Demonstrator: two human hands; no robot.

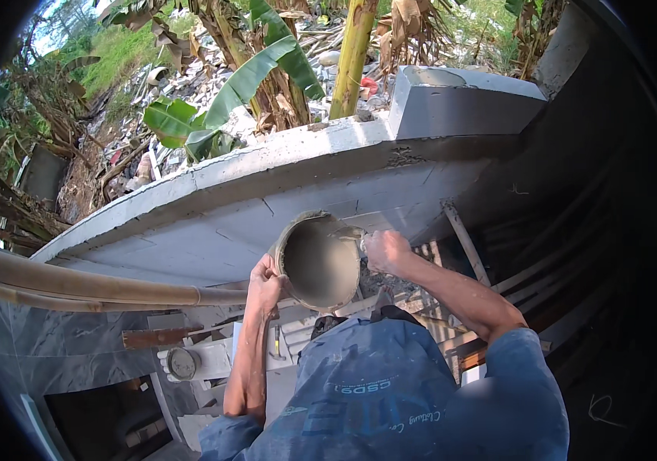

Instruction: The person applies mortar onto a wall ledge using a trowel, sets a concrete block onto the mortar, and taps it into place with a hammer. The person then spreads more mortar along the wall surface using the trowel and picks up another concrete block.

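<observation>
A round bucket (pixel 319 265) of wet grey mortar is held up in front of my body, its rim caked with mortar. My left hand (pixel 268 283) grips the bucket's left rim, thumb and fingers closed around the edge. At the opposite side my right hand (pixel 387 252) is a closed fist. From it a mortar-coated hand tool (pixel 353 233) reaches over the bucket's right rim; its exact shape is hard to make out. Just beyond the bucket runs a light block wall (pixel 244 223) with a grey concrete ledge (pixel 267 157) along its top.
Bamboo poles (pixel 82 278) cross at the left. Below lie scaffold planks with a hammer (pixel 277 343) and another mortar bucket (pixel 183 363). A raised block (pixel 466 107) stands on the ledge at right. Banana plants (pixel 355 58) and rubble are behind the wall. A dark opening (pixel 109 419) shows lower left.
</observation>
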